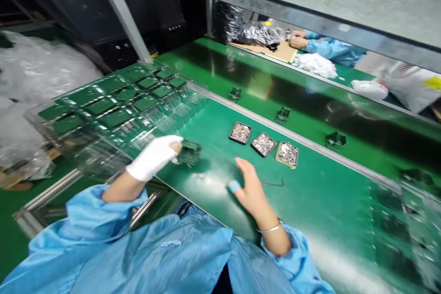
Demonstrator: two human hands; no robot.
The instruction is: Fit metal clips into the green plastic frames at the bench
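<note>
My left hand (156,156), in a white glove, grips a small dark part (189,152) by its left side, just above the green table (220,179). Motion blur hides the part's details. My right hand (250,188) is bare apart from a light blue band on the thumb; its fingers are apart and nothing is in them. Close beside it, a thin L-shaped hex key (275,183) lies on the table. Beyond my hands sit three small square trays of tiny metal pieces: a left one (240,132), a middle one (263,144) and a right one (287,154).
A clear plastic blister tray (113,105) covers the table's left end; another (396,225) stands at the right. Similar dark parts (282,115) rest spaced out on the green strip behind the metal rail (296,137). Across the line, a co-worker's hands (298,40) show below the shelf (310,23).
</note>
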